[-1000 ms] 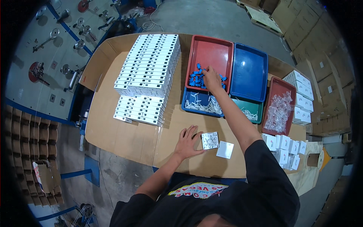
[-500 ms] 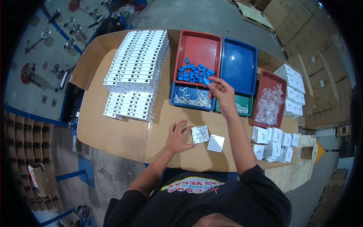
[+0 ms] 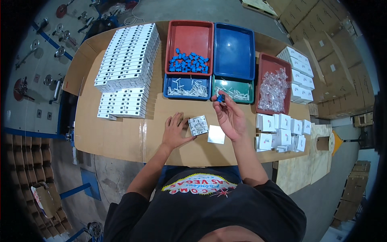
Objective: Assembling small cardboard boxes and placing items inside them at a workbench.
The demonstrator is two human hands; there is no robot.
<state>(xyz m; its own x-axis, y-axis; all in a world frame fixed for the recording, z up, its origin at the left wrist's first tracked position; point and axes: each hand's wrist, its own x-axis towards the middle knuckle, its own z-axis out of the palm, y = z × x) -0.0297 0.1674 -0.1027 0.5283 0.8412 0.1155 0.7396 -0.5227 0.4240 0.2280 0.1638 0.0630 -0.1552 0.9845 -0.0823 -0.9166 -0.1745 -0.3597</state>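
Note:
A small blue plastic piece (image 3: 220, 98) is pinched between the thumb and fingers of my right hand (image 3: 232, 120), raised over the cardboard surface with the palm partly turned up. My left hand (image 3: 174, 132) lies with fingers spread on the cardboard. Its thumb and forefinger border the left side of an open square white box (image 3: 198, 125), which contains whitish parts too small to name. Just right of that box lies a flat white square cover (image 3: 216, 134). More blue pieces (image 3: 188, 63) are heaped in the near part of a red tray (image 3: 189, 34).
White plug-like pieces fill a small blue tray (image 3: 187, 96) and a green tray (image 3: 251, 99). A large blue tray (image 3: 234, 48) stands behind. Clear plastic bags (image 3: 274, 90) lie in another red tray. Stacked white boxes (image 3: 127, 60) stand left; small white packs (image 3: 282, 131) sit right.
My right hand has come back from the red tray toward me, carrying the blue piece. The whole view has shifted, and my left hand stays beside the open box.

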